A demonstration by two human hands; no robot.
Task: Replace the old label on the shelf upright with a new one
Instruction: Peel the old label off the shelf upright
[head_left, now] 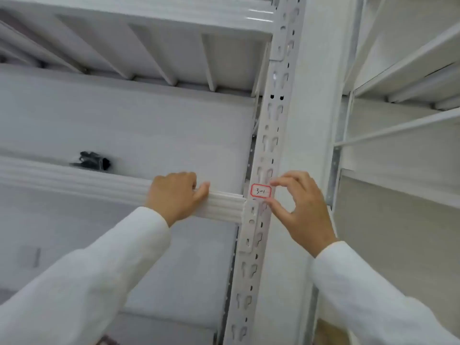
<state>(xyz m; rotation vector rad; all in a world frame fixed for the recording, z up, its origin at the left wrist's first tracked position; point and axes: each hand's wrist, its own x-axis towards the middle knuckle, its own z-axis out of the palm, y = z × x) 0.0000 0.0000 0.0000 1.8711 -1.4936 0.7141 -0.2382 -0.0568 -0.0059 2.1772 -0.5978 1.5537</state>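
A small white label (260, 191) with a red border and the handwritten mark "3-1" is stuck on the white perforated shelf upright (272, 135), just above where a shelf beam (99, 185) joins it. My right hand (301, 207) is at the label's right edge, index finger touching its upper right corner and thumb at its lower right corner, the other fingers spread. My left hand (178, 195) is curled over the front of the beam, left of the upright, gripping it. No second label is visible.
A small black object (93, 161) lies on the shelf behind the beam. An upper shelf (149, 46) with ribs overhangs. Another white rack (403, 108) stands to the right. Something brown (328, 332) shows at the bottom.
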